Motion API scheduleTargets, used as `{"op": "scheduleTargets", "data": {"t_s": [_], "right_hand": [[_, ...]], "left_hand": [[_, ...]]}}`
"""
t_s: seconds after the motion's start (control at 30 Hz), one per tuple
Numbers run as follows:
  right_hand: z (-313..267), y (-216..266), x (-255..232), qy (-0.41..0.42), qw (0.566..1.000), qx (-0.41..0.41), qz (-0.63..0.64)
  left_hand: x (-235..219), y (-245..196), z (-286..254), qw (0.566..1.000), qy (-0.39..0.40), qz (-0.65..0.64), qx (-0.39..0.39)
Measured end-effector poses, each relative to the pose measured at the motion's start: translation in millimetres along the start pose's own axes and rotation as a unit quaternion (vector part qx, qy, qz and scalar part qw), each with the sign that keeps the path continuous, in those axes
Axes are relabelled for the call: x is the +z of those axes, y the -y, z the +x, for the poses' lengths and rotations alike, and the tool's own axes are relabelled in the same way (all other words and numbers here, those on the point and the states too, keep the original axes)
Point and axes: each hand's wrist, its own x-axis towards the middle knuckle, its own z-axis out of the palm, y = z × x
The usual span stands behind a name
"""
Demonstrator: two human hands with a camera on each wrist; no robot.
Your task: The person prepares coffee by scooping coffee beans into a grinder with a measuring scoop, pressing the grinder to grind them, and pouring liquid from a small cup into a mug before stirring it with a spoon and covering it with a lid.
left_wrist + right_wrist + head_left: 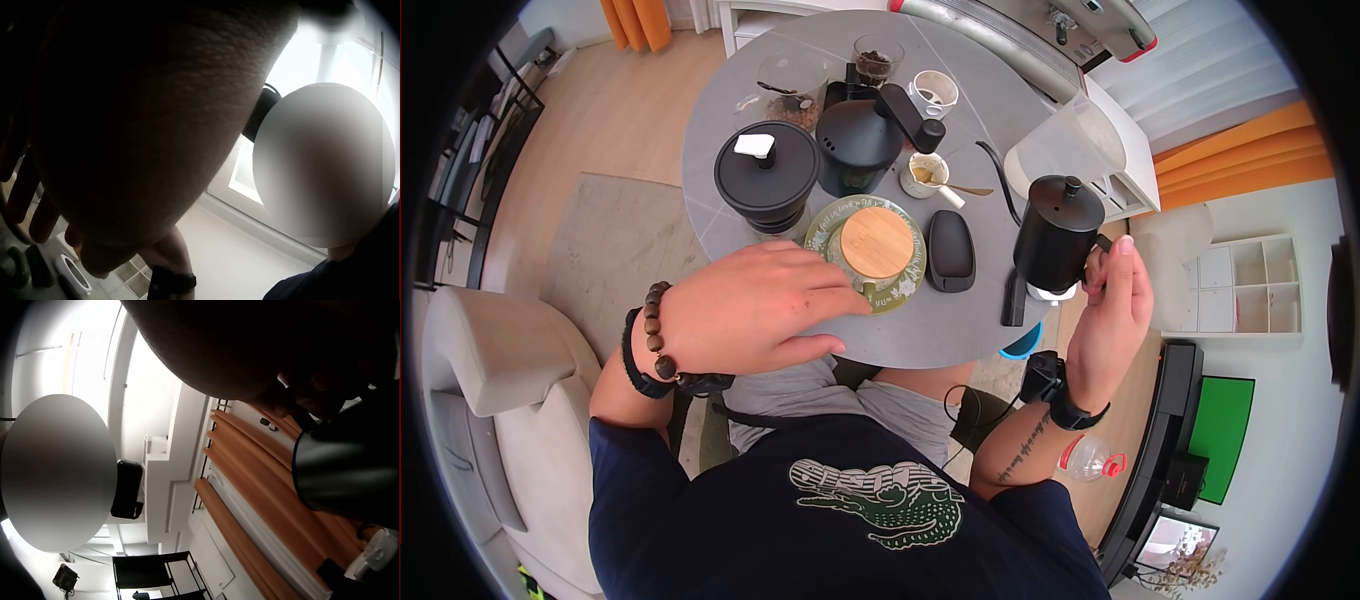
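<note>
My right hand point(1115, 305) grips the handle of a black gooseneck kettle point(1055, 235) at the table's right side. The kettle's thin curved spout points toward the back left. In the right wrist view the dark kettle body point(350, 456) shows beside the shadowed hand. My left hand point(775, 300) reaches over the near left of the table, fingers extended and holding nothing. Its fingertips are right at the rim of a green patterned saucer point(915, 270). A round wooden lid point(877, 243) sits over the saucer's middle. Beside it lies a black oval tray point(951, 250).
A black lidded canister point(767, 175) and a black hand grinder point(860, 140) with a crank stand behind the saucer. Farther back are a glass of dark grounds point(876, 62), a white mug point(933, 93) and a small cup point(922, 176) with a spoon. A clear pitcher point(1065, 150) stands behind the kettle.
</note>
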Motion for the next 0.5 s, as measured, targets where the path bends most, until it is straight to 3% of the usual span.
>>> {"op": "scheduleTargets", "data": {"t_s": [0.17, 0.37, 0.5], "right_hand": [[0, -4, 0, -0.027, 1.000, 0.007, 0.010], [-1, -33, -5, -0.018, 0.994, -0.006, 0.107], [-5, -67, -7, -0.062, 0.976, 0.010, 0.207]], "left_hand": [[0, 0, 0, 1.000, 0.002, -0.003, 0.002], [-1, -1, 1, 1.000, -0.002, -0.003, 0.000], [0, 0, 0, 1.000, -0.002, -0.006, 0.000]]}}
